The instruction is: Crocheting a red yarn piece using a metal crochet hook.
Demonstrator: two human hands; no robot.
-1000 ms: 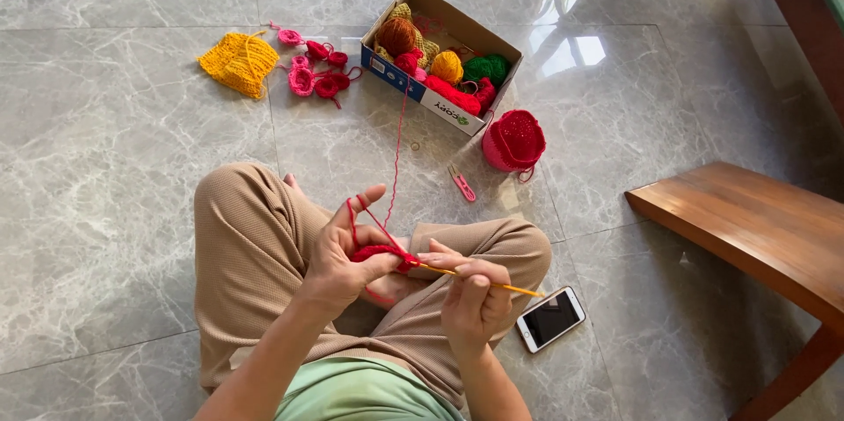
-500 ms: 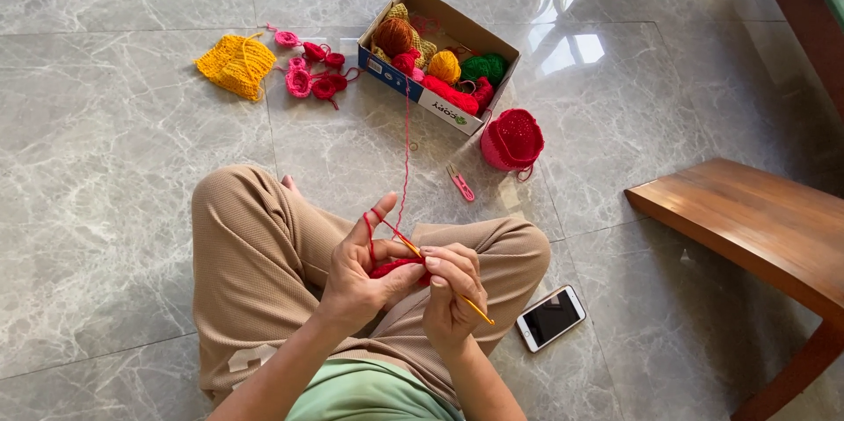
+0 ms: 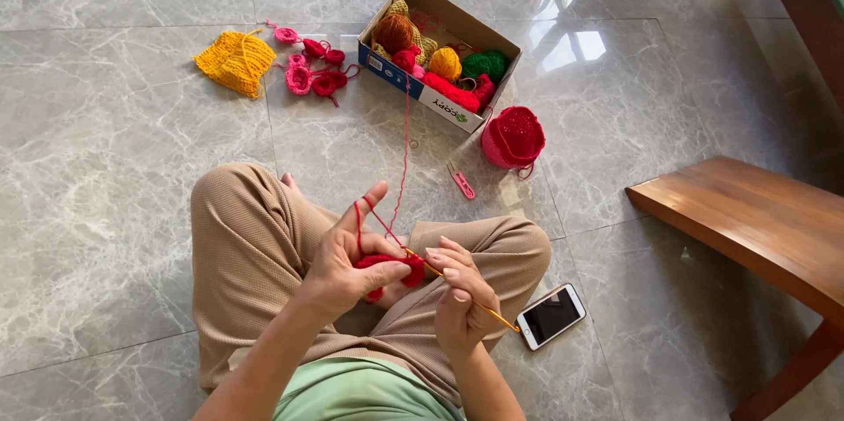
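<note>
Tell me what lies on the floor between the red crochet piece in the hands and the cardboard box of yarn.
In the head view, small pink snips lie on the bare tile between the red crochet piece and the cardboard box; a red yarn strand runs above that stretch.

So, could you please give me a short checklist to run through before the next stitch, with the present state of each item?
1. Red crochet piece pinched in the left hand: ok.
2. Yellow crochet hook gripped by the right hand, tip at the piece: ok.
3. Red yarn strand looped over the raised left index finger and running free up to the cardboard box: ok, no snag visible.
4. Which ball in the box feeds the strand: cannot tell.
5. Small pink snips lying on the floor in front of the knees, apart from the strand: ok.
6. Phone on the floor beside the right knee, away from the yarn: ok.
</note>
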